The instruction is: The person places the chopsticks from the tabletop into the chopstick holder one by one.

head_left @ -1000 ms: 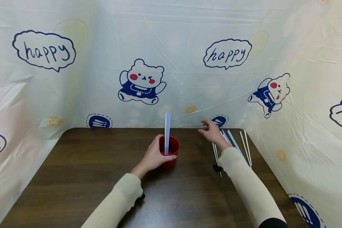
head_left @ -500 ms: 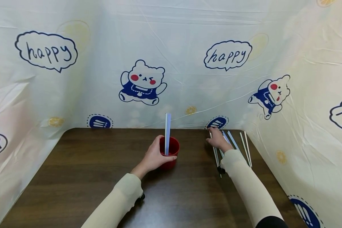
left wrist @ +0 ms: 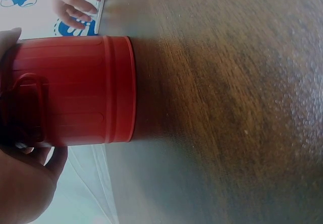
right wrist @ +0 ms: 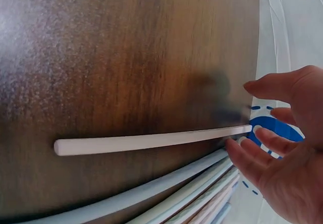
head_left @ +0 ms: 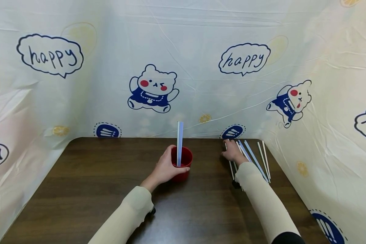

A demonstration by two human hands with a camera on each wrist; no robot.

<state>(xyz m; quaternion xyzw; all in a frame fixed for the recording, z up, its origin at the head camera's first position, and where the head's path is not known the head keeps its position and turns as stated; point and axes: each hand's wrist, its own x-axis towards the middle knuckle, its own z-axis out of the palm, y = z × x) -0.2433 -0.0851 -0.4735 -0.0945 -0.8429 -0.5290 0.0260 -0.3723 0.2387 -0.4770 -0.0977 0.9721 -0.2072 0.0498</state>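
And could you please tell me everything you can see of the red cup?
The red cup is round and open-topped, with raised outlines on its wall and a ridge above its base; it looks smooth, perhaps plastic or painted metal. It is upright and appears to rest on the brown table. The left hand grips its side, and pale and blue sticks rise above its rim.

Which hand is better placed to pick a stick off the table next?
Probably the right hand: thumb and fingers apart, it is near one end of a thin white stick; the left hand grips the round red cup.
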